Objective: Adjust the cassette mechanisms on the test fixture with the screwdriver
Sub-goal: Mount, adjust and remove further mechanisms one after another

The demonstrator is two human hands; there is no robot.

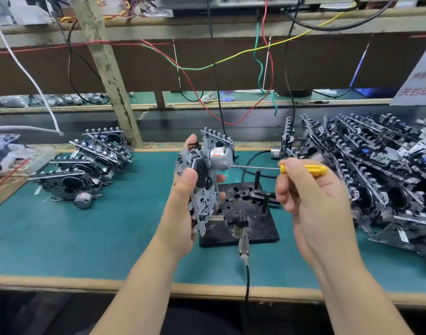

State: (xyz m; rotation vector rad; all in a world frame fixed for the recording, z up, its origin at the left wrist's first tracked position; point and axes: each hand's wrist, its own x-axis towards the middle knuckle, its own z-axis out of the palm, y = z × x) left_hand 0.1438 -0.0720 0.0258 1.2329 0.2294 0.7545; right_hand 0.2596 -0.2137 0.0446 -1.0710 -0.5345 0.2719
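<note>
- worktop (62, 238): flat teal mat with a worn tan edge strip along the near side; carries everything below.
- heap of cassette mechanisms (366, 170): far right of the worktop, many stamped metal chassis with comb-like toothed edges and black plastic parts, stacked at all angles.
- smaller stack of cassette mechanisms (86, 165): left rear, same make, lying roughly flat, one silver motor can showing at the front.
- test fixture (243, 218): black square plate, scuffed, drilled with round holes, upright black pegs at its right rear; lies between the two hands, with no mechanism seated on it.
- held cassette mechanism (202, 189): above the fixture's left edge, stood on end with its long axis near vertical; silver chassis, black flywheel disc, cylindrical silver motor facing right.
- left hand (180, 209): grip wrapped round the mechanism, thumb on the front by the flywheel, fingers behind.
- right hand (311, 197): grip pinching the screwdriver handle between thumb and curled fingers; the nearer hand to the pegs.
- screwdriver (301, 169): yellow ribbed plastic handle, thin bright steel shaft; long axis near horizontal, pointing left, tip at or just beside the motor's right end. contact cannot be confirmed.
- metal probe clip (244, 245): at the fixture's near edge, on a black cable.
</note>
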